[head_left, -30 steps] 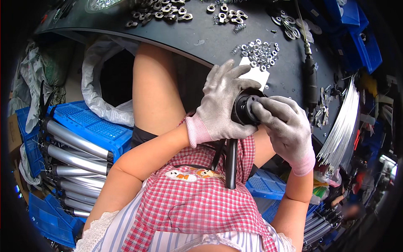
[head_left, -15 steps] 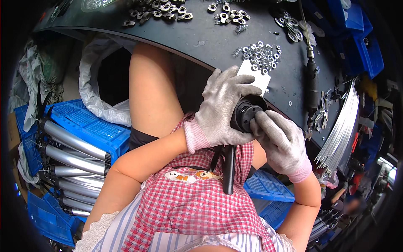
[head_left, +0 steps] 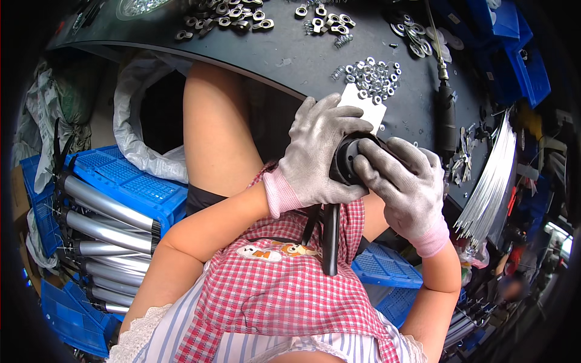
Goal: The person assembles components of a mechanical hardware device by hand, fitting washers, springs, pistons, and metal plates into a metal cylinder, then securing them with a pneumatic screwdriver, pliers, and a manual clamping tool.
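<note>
My left hand (head_left: 318, 154), in a grey knit glove with a pink cuff, is wrapped around a black round hub (head_left: 342, 172) above my lap. Black tubular legs extend from this hub, and one leg (head_left: 330, 242) points down toward my apron. My right hand (head_left: 411, 187), gloved alike, bends its fingers over a black disc (head_left: 347, 156) with small holes on the hub's face. Those fingers cover the disc's right side, and the thumb is mostly hidden. Just beyond the left fingers lies a white card (head_left: 370, 113) at the table edge.
Small nuts (head_left: 376, 78), metal eye pieces (head_left: 236, 15) and washers (head_left: 417, 42) lie on the dark table (head_left: 290, 45). A black air screwdriver (head_left: 446, 121) hangs at right, near thin white rods (head_left: 493, 178). Silver tubes (head_left: 109, 233) and blue crates (head_left: 130, 175) stand at left.
My right fingers have moved up and left across the disc, covering more of it. The disc now looks closer against the hub. My left hand keeps its hold.
</note>
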`<state>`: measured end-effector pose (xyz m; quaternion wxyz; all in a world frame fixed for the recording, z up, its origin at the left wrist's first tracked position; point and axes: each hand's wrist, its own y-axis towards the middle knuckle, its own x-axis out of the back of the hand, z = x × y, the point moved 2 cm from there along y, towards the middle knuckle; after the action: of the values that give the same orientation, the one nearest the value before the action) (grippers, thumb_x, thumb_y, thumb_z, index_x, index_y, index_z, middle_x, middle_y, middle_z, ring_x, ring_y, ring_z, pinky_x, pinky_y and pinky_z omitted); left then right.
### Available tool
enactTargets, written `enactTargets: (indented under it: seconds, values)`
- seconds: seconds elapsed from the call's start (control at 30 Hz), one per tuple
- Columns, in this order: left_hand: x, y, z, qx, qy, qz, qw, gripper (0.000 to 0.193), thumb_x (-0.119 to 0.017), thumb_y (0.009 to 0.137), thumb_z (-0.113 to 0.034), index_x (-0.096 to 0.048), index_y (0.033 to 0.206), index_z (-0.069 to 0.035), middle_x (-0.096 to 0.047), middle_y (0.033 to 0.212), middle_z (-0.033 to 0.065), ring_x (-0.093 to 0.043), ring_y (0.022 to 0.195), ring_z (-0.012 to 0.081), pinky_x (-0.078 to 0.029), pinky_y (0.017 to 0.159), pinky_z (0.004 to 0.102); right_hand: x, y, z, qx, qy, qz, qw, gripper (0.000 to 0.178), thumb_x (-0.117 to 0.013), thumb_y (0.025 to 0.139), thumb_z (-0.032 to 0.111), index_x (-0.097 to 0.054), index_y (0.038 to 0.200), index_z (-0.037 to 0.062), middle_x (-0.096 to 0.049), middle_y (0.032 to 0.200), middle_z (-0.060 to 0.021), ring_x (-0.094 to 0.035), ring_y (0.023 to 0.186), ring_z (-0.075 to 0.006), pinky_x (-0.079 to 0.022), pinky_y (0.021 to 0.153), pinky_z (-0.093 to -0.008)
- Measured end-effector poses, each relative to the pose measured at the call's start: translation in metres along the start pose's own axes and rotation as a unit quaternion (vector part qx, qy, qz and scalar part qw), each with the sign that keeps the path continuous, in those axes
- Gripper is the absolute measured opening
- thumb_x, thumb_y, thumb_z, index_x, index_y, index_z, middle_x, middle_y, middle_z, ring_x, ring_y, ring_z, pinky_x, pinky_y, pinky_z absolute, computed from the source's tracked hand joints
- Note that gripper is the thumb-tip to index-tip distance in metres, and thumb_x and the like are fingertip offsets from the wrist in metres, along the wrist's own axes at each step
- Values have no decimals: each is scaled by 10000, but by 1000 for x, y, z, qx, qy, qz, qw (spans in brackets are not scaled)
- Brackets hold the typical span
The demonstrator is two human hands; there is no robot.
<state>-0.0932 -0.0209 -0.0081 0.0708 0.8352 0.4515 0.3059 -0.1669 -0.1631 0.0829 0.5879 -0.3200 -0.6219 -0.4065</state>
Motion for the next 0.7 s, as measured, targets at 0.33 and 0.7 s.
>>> enactTargets:
  seconds: [0.33, 0.7]
  values:
    - [1, -3, 5, -30, 11, -6, 999, 826, -766, 529, -556, -547, 1201, -130, -499, 1264, 108, -381, 1256, 374, -256, 1073, 524, -7, -6, 13, -99, 79, 2, 992, 429, -659, 645, 53, -676, 1054, 182, -597, 1168, -10, -562, 1009, -250, -424, 844, -416]
    - [-53, -103, 122, 244, -7, 134, 961, 529, -567, 856, -316, -451, 1256, 9, -474, 1280, 230, -499, 1158, 344, -405, 975, 380, -124, -68, 68, -390, 835, -17, 387, 863, -657, 771, 117, -157, 1472, 69, -397, 1375, -151, -536, 1130, -245, -464, 929, -344]
